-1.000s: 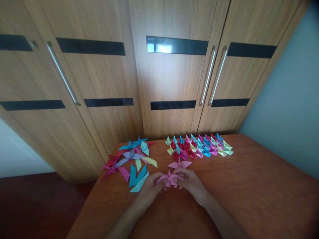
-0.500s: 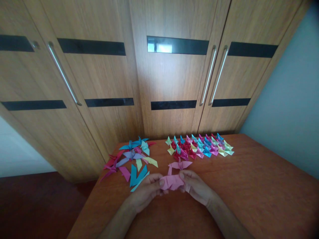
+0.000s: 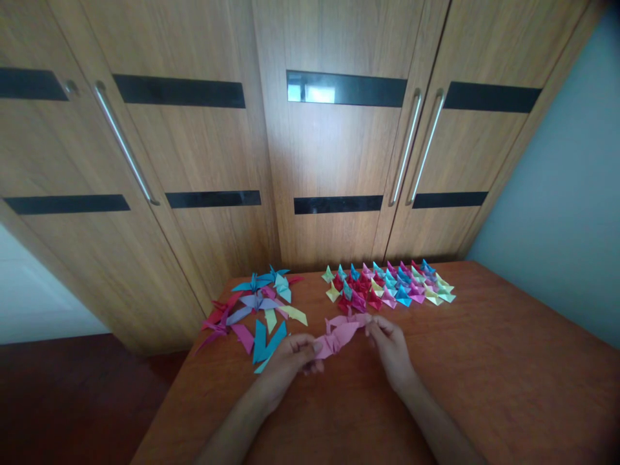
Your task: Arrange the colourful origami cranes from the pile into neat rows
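A pink origami crane (image 3: 338, 340) hangs slanted above the table, its left end pinched in my left hand (image 3: 293, 361) between thumb and fingers. At the upper right, my right hand (image 3: 391, 349) has thumb and forefinger closed on a pink paper tip. Whether that tip belongs to the held crane or to the pink crane (image 3: 357, 318) just behind cannot be told, as the two overlap. Beside my left hand lies a blue folded paper piece (image 3: 260, 342), with a pale blue strip (image 3: 264, 367) partly covered by the hand.
Loose folded cranes, among them a lavender one (image 3: 256, 303), spread over the table's left side. Closely set rows of colourful small origami pieces (image 3: 402, 296) stand at the back right. Behind the brown table (image 3: 484, 361) rises a wooden wardrobe (image 3: 334, 161) with metal handles.
The held pink paper has gone from level and bunched to stretched out and slanting up rightward. My right hand has moved right and slightly up, away from my left hand, which stays nearly in place.
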A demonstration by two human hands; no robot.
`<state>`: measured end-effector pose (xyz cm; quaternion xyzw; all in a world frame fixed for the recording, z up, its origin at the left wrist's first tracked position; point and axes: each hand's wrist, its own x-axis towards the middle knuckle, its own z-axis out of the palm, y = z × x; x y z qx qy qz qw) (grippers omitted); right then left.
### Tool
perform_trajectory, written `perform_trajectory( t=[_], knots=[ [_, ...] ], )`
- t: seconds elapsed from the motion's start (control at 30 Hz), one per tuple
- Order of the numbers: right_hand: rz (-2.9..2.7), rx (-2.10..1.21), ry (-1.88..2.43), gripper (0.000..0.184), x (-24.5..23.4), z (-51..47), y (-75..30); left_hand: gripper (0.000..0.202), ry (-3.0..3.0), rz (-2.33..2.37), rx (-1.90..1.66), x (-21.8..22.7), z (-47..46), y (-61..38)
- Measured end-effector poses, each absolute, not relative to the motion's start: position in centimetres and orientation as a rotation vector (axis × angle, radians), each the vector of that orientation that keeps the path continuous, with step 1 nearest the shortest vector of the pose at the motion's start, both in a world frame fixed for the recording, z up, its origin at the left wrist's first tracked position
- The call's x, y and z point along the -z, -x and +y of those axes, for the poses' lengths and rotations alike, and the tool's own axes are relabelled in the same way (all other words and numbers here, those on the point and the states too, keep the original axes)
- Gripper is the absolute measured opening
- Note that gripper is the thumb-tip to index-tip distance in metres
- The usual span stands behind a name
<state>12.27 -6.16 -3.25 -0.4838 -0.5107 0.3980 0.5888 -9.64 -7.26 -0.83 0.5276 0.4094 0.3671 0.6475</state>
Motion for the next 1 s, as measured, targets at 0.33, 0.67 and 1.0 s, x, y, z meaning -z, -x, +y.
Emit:
perform_trajectory(
  t=[0.33,0.67,1.0],
  knots=[
    [-1.84,-0.322,1.108,0.015,2.5,-8.4,-10.5,0.033,-1.304,1.072,-0.88,1.3,-7.0,8.9],
    [-1.913,-0.077,1.266,0.022,3.0,-7.2,-12.4,0.029,-1.364,1.043,-0.802,1.4,-7.2,8.4],
    [-1.652,0.184,1.959,0.015,3.7,-5.8,-19.4,0.029,-1.357,1.021,-0.742,2.4,-7.2,8.4]
  ],
)
